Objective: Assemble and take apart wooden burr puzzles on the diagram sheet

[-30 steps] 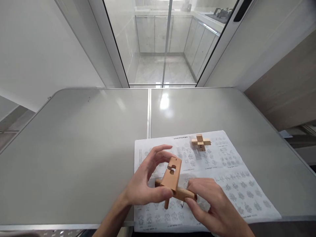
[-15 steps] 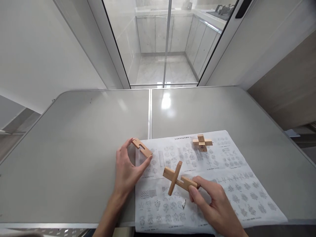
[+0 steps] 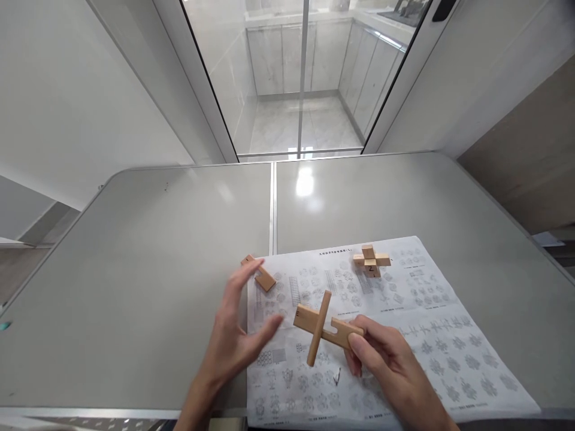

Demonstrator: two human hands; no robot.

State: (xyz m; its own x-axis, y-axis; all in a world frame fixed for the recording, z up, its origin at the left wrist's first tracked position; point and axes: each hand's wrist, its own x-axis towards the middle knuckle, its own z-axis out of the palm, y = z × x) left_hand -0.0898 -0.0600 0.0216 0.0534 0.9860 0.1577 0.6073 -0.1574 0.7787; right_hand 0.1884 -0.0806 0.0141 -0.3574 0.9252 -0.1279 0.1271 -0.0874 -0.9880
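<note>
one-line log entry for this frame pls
left hand: open, above loose wooden piece | right hand: holds crossed wooden pieces | assembled wooden cross puzzle on instruction sheet

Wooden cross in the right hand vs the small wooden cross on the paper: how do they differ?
The held cross is two flat slotted pieces, gripped at one end by the right hand and lifted off the paper; the small cross rests on the paper, untouched. The held cross looks larger and thinner; the small cross is blockier, made of square bars. Both are pale wood.
</note>
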